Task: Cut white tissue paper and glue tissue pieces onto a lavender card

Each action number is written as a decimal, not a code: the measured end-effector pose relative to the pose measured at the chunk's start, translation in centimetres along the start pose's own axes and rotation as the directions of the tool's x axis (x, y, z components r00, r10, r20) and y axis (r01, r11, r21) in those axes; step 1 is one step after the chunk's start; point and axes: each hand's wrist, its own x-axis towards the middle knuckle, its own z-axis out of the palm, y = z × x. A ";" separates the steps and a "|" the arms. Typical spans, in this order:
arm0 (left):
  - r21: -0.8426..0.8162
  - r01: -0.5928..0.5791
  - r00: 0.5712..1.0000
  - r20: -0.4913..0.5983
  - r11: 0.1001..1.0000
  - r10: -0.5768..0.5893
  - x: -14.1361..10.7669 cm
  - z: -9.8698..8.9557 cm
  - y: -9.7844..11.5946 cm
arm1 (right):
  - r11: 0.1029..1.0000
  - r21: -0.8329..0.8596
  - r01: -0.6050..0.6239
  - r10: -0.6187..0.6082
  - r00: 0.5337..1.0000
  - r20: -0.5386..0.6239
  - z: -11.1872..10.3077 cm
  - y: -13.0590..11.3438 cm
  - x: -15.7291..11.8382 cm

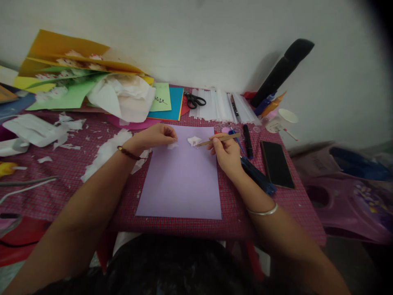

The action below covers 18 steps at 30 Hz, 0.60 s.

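Note:
A purple sheet of paper [184, 180] lies in front of me on the table. Near its top is a small crumpled white paper piece [194, 141]. My right hand [226, 153] grips a slim tan stick [219, 139], whose narrow end points left and reaches the edge of that white piece; I cannot tell whether it is split like tweezers. At the sheet's upper left, my left hand [159, 136] has its fingers pinched on a bit of thin white paper [172, 145]. Part of that bit is hidden by the fingers.
Torn white tissue paper [106, 153] lies left of the sheet. Black scissors [195, 100] and clear plastic sticks [215, 104] are behind it. At right are a black marker [247, 141], a dark blue tool [258, 176], a phone [277, 164] and a paper cup [284, 119].

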 end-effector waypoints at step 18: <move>0.074 -0.020 0.998 0.053 0.997 0.016 0.2 1.1 0.1 | 0.988 -0.134 0.075 -0.067 0.996 0.065 0.7 1.1 0.4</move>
